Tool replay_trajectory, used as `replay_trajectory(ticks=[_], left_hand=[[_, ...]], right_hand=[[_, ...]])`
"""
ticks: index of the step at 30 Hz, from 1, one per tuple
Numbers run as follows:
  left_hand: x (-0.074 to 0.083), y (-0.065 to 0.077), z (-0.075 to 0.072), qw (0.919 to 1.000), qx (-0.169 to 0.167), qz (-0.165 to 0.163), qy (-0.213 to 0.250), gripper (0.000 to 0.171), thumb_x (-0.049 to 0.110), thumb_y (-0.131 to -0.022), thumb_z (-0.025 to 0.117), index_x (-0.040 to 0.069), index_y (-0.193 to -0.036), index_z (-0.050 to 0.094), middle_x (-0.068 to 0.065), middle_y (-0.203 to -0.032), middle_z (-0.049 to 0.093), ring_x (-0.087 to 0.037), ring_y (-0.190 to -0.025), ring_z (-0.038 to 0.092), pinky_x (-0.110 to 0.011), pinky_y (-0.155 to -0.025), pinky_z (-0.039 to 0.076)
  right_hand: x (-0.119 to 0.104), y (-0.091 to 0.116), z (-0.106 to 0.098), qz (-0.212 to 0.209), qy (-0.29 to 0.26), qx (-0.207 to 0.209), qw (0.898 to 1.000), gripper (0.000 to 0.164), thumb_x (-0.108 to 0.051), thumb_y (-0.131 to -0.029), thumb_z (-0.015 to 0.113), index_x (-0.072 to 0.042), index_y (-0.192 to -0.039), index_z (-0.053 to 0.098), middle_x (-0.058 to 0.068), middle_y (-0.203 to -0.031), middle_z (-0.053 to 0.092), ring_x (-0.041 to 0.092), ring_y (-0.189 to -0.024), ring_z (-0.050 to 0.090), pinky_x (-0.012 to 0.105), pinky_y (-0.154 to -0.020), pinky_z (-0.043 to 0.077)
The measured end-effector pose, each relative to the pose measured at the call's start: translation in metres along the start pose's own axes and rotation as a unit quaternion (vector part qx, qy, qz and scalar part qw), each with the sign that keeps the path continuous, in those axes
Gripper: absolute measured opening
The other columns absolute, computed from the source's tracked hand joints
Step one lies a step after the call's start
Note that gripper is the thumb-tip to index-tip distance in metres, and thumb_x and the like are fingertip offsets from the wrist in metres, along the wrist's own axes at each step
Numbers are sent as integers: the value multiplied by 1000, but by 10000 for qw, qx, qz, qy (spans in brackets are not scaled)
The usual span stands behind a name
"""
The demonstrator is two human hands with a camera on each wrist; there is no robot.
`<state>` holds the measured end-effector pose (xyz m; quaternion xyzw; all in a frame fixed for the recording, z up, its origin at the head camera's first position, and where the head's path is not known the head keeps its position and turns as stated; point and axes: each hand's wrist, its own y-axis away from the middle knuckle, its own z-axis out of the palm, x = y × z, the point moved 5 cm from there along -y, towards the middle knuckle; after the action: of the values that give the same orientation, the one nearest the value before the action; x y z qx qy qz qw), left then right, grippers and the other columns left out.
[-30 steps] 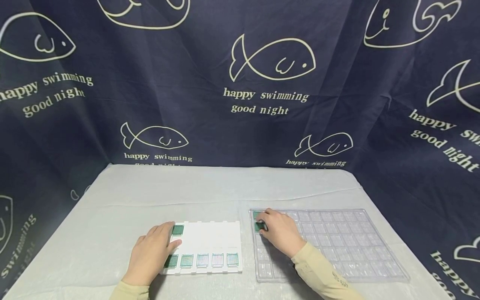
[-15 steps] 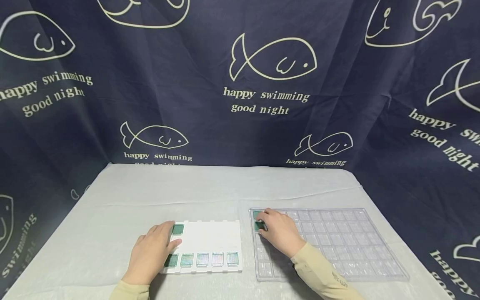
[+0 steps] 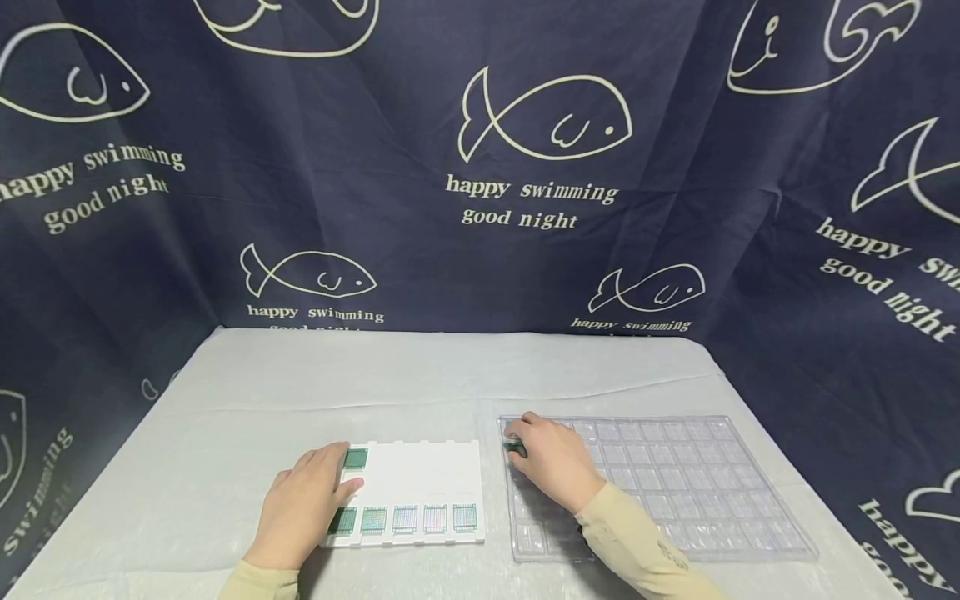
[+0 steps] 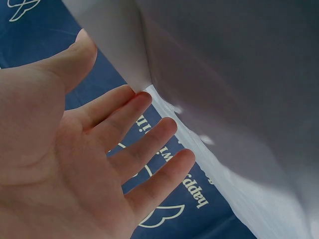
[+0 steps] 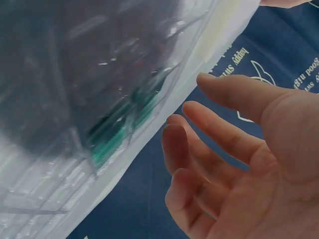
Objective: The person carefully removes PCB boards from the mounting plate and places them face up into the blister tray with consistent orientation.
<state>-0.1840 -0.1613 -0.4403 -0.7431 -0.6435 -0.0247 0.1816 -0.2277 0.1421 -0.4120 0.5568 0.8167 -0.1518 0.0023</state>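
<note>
"happy swimming good night" on backdrop (image 3: 420,167)

The broad flat bench (image 3: 450,371) here is draped in pale whitish-grey cloth (image 3: 247,467), faintly creased from left to right. On its near part lie a flat white rectangular tray (image 3: 423,471), left, and a larger transparent plastic compartmented tray (image 3: 675,479), right, just beside it.

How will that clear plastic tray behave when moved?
The clear tray probably weighs little, its walls looking thin. It may flex when lifted, being broad and shallow. It would likely slide rather than tip, lying flat on the white cloth.
</note>
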Motion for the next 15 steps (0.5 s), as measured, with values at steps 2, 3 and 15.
replay_trajectory(ticks=[2, 3, 15], left_hand=[[0, 0, 0, 10000, 3, 7, 6, 57, 33, -87, 79, 3, -132, 61, -14, -127, 70, -33, -118, 66, -56, -85, 55], [0, 0, 0, 10000, 9, 15, 4, 57, 33, -87, 79, 2, -132, 61, -14, -127, 70, -33, -117, 66, -57, -85, 55], [1, 1, -1, 10000, -55, -17, -48, 57, 34, -88, 78, 2, -132, 61, -16, -128, 70, -35, -118, 65, -57, -86, 55]], right_hand=[[-3, -1, -1, -29, -7, 46, 10000, 24, -17, -81, 84, -13, -103, 76, -1, -88, 70, 15, -70, 66, 31, -59, 55], [-4, -2, -2, -56, 0, 82, 10000, 24, -17, -80, 84, -13, -103, 76, -1, -88, 70, 15, -71, 66, 31, -59, 55], [-33, -17, -6, -450, 53, 315, 9985, 27, -23, -83, 84, -14, -106, 75, -2, -90, 70, 12, -70, 63, 29, -61, 55]])
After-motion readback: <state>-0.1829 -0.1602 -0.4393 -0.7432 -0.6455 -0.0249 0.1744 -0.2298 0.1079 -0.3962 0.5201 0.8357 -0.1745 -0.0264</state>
